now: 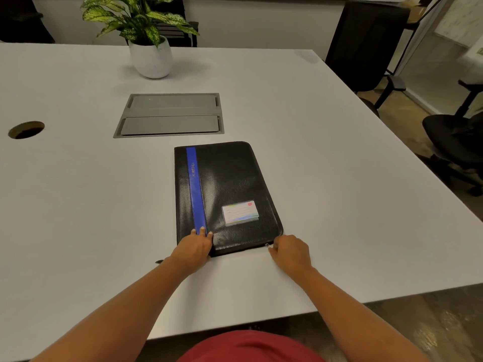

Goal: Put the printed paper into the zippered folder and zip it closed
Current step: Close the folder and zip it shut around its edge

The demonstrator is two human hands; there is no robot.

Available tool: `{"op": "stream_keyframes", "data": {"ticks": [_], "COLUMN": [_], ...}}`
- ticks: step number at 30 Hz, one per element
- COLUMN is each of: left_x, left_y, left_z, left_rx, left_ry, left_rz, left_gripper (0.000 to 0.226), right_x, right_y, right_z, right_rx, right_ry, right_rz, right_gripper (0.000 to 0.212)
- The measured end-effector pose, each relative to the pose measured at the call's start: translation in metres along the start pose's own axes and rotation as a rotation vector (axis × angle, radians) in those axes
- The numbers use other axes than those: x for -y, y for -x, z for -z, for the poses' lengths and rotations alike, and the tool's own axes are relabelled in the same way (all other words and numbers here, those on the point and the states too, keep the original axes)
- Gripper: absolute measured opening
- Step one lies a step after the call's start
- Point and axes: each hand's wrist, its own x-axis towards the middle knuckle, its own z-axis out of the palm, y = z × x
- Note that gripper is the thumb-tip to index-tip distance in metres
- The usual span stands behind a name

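Head view: I saw the left hand (194,248) pressing flat on the zippered folder (230,184), and the right hand (290,253) pinching its zipper pull (269,246).

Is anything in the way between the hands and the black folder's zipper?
No, nothing visible is in the way. The right hand pinches the zipper pull at the near right corner of the folder. The left hand rests on the near left corner, with its fingertips on top.
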Motion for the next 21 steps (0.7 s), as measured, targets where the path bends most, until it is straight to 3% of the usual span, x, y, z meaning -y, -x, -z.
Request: {"op": "stream_keyframes", "data": {"ticks": [21], "left_x": [0.0], "left_y": [-0.002], "left_z": [0.005], "left_rx": [0.039], "left_ry": [-0.008], "left_rz": [0.033], "left_gripper": [0.065], "right_x": [-0.035], "right_y": [-0.058], "right_z": [0.039], "right_rx": [-0.015], "right_ry": [0.15], "right_rz": [0.103], "right_gripper": [0.024]}}
